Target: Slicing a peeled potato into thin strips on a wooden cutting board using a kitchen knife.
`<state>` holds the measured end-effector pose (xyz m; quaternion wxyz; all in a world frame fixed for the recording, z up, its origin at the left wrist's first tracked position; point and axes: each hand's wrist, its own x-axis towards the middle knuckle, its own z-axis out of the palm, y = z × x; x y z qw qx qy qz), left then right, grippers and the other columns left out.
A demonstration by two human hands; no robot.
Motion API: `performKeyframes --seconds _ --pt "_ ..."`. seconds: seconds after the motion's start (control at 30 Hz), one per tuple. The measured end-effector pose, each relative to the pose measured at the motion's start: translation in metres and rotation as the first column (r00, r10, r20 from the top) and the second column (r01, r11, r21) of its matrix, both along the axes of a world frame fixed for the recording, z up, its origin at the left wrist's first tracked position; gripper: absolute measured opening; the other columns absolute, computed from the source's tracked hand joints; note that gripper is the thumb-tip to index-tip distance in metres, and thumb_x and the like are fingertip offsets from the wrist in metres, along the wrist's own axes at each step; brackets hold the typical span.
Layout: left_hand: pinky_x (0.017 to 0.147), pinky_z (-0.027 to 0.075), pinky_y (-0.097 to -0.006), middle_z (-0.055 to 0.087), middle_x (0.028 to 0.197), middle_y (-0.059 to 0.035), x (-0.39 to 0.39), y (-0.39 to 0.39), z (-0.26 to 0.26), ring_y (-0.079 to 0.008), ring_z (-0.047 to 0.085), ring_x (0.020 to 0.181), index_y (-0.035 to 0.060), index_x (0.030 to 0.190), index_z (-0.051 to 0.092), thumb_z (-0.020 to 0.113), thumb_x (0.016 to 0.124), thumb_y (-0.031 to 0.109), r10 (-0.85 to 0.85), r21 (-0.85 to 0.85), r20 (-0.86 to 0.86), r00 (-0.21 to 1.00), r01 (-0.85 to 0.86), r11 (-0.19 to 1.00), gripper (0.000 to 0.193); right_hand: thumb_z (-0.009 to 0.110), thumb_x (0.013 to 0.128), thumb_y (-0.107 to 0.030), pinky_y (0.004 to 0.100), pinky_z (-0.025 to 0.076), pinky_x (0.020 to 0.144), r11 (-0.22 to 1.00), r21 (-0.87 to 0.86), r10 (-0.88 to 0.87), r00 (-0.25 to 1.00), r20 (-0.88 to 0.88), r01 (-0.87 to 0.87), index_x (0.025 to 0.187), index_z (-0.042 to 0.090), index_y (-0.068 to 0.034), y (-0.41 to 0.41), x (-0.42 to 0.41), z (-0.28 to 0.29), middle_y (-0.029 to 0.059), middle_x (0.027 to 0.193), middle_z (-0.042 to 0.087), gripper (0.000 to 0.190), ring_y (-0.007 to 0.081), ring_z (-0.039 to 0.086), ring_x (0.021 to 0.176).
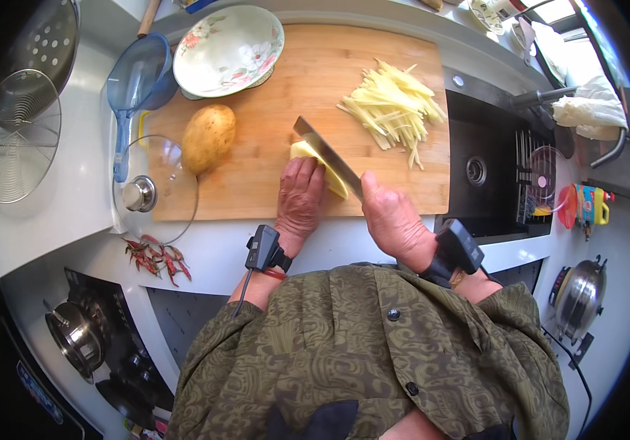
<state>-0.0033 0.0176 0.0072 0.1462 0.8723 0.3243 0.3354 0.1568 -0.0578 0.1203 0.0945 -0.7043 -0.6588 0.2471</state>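
My left hand [300, 192] presses a peeled piece of potato [337, 182] onto the wooden cutting board [287, 99], fingertips bent over its top. Gripped in my right hand [395, 217] is a kitchen knife [330, 157], its blade slanting up and left along the right side of the piece. Whether the edge is in the potato or just beside it, I cannot tell. A heap of pale yellow potato strips [395, 104] lies on the right part of the board. One whole unpeeled potato [209, 138] rests on the left part.
A flowered bowl [227, 52] stands at the board's back left, beside a blue plastic ladle [139, 77]. A glass lid [175, 192] overlaps the left corner, near dried red chillies [158, 259]. To the right is a black sink [477, 137]. Wire strainers [18, 148] hang at far left.
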Motion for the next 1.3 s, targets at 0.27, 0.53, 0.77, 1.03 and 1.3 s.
performKeyframes --seconds 0.27,0.53,0.77,1.03,1.3 --pt "0.101 0.039 -0.0457 0.052 0.121 -0.0152 0.001 -0.001 0.006 -0.0331 0.047 0.117 -0.0002 0.115 0.055 0.062 0.074 0.003 0.008 -0.015 -0.008 1.0 -0.008 1.0 0.042 0.049 0.079 0.003 0.0487 0.05 0.062 0.998 -0.044 -0.043 0.999 -0.014 0.042 0.096 0.042 0.002 -0.009 -0.001 -0.002 0.0232 0.071 0.06 0.018 0.0423 0.062 0.071" --pt "0.102 0.038 -0.0451 0.051 0.123 -0.0149 -0.002 0.0 0.003 -0.0325 0.046 0.118 0.0012 0.116 0.055 0.06 0.074 0.003 -0.007 -0.042 -0.02 1.0 0.006 0.999 0.041 0.049 0.08 0.003 0.0497 0.05 0.063 0.993 -0.106 -0.059 0.994 -0.088 0.049 0.096 0.042 0.003 -0.003 0.001 0.002 0.0252 0.073 0.06 0.017 0.0445 0.061 0.071" --pt "0.1 0.039 -0.0453 0.05 0.123 -0.0144 -0.002 0.002 0.002 -0.034 0.046 0.116 0.0028 0.115 0.056 0.064 0.074 0.005 -0.023 -0.043 -0.028 0.999 0.022 0.999 0.042 0.049 0.079 0.003 0.0503 0.05 0.064 0.995 -0.093 -0.047 0.997 -0.055 0.042 0.095 0.043 0.003 0.015 -0.007 -0.008 0.0259 0.074 0.061 0.017 0.0446 0.062 0.073" --pt "0.101 0.039 -0.0427 0.051 0.12 -0.0134 -0.001 0.002 0.005 -0.0304 0.046 0.116 0.0025 0.113 0.055 0.059 0.071 0.006 -0.019 -0.029 -0.004 1.0 0.019 0.999 0.042 0.048 0.078 0.003 0.0511 0.05 0.065 0.998 -0.052 -0.038 0.992 -0.12 0.032 0.093 0.042 0.003 0.038 -0.007 -0.015 0.0276 0.075 0.06 0.016 0.0466 0.061 0.075" --pt "0.1 0.04 -0.0415 0.051 0.118 -0.0125 0.0 0.002 0.006 -0.0294 0.047 0.116 0.0028 0.112 0.055 0.061 0.071 0.004 0.018 -0.007 -0.009 1.0 -0.018 1.0 0.042 0.05 0.078 0.001 0.0505 0.051 0.064 1.0 -0.022 -0.012 0.998 -0.06 0.011 0.093 0.042 0.003 0.054 -0.016 -0.026 0.028 0.075 0.061 0.017 0.0454 0.062 0.073"
